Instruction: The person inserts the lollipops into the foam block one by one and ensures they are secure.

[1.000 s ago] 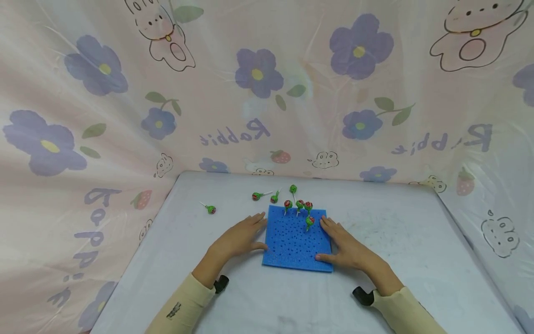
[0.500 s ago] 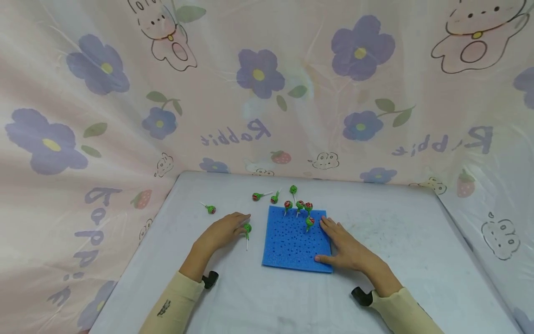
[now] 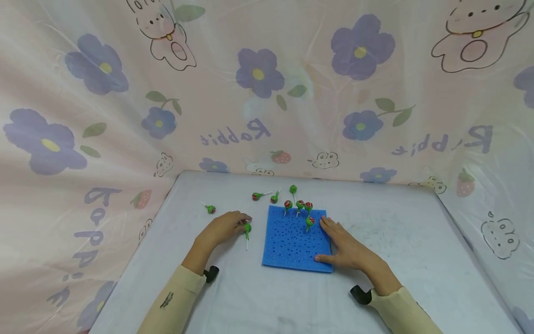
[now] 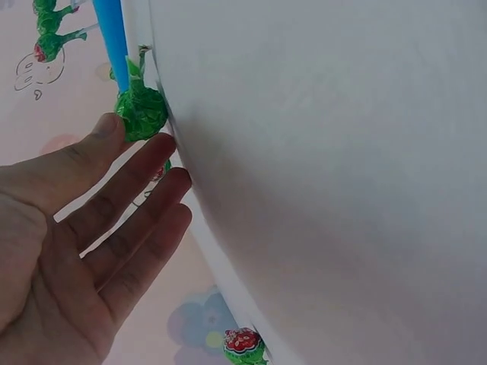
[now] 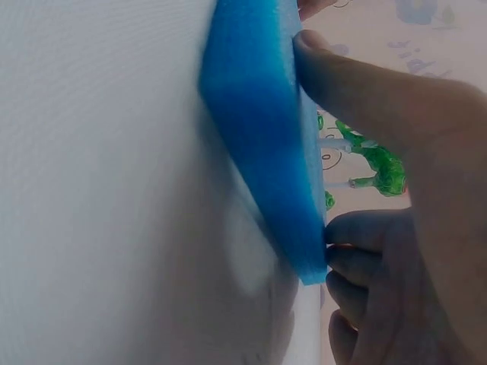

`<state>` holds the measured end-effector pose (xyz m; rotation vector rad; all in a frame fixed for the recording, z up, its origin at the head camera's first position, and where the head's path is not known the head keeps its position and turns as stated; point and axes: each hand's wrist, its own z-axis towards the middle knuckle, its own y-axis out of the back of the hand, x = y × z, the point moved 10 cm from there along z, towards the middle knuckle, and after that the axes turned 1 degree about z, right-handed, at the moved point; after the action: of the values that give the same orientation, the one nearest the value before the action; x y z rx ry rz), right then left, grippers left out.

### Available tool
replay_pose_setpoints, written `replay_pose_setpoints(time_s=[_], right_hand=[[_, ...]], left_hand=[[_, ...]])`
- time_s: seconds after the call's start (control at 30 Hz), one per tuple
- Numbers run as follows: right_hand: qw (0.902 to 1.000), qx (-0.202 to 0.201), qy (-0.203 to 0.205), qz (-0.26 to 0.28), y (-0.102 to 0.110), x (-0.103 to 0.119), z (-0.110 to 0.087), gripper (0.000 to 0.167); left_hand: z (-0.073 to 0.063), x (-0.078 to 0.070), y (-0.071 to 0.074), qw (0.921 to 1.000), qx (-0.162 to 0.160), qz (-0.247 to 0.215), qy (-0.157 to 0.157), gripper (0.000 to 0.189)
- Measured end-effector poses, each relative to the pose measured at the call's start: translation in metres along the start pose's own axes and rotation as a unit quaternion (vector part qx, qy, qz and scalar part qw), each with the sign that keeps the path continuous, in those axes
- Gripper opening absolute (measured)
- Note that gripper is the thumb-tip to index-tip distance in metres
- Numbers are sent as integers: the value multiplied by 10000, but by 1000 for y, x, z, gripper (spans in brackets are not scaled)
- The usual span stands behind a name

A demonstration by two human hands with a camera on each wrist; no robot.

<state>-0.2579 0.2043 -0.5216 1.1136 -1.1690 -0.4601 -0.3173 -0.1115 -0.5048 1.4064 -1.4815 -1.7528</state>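
My left hand (image 3: 223,228) is beside a lollipop (image 3: 248,228) in a green wrapper, left of the blue foam board (image 3: 288,253). In the left wrist view, thumb and index fingertips pinch the lollipop's wrapped head (image 4: 141,112), while the other fingers stay fairly straight. The lollipop's white stick points toward me. Flat on the board's right edge, my right hand (image 3: 348,248) presses with spread, fairly straight fingers; the right wrist view shows its thumb (image 5: 342,72) on the foam. Several lollipops (image 3: 309,221) stand upright in the far part of the holed board.
Behind the board lie loose lollipops, among them one (image 3: 256,196) with its stick pointing right and another (image 3: 274,199) beside it. One more lollipop (image 3: 211,209) lies farther left. A white-covered table (image 3: 400,232) bears everything, with a printed curtain (image 3: 308,116) behind.
My left hand has left the board's left edge, moved left to the lollipop there, and its fingers have closed in on the head. The right hand and board have stayed put.
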Motion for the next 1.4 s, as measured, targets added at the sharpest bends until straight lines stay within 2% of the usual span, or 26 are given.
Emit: replay_pose_setpoints(time_s=[0.47, 0.67, 1.1, 1.2, 1.4], right_hand=[[10000, 2, -64, 69, -2, -3, 2, 119], [9997, 126, -148, 167, -3, -4, 2, 120], [9997, 124, -191, 114, -3, -1, 3, 119], [9997, 128, -215, 83, -4, -1, 5, 120], [9996, 145, -214, 109, -3, 1, 6, 120]], left_hand=[[6, 3, 0, 10000, 14, -9, 11, 19], [6, 5, -1, 10000, 30, -48, 24, 16], [-2, 4, 8, 9981, 148, -543, 259, 18], [-3, 2, 9, 9978, 144, -627, 163, 18], [-4, -10, 14, 9957, 72, -878, -303, 21]])
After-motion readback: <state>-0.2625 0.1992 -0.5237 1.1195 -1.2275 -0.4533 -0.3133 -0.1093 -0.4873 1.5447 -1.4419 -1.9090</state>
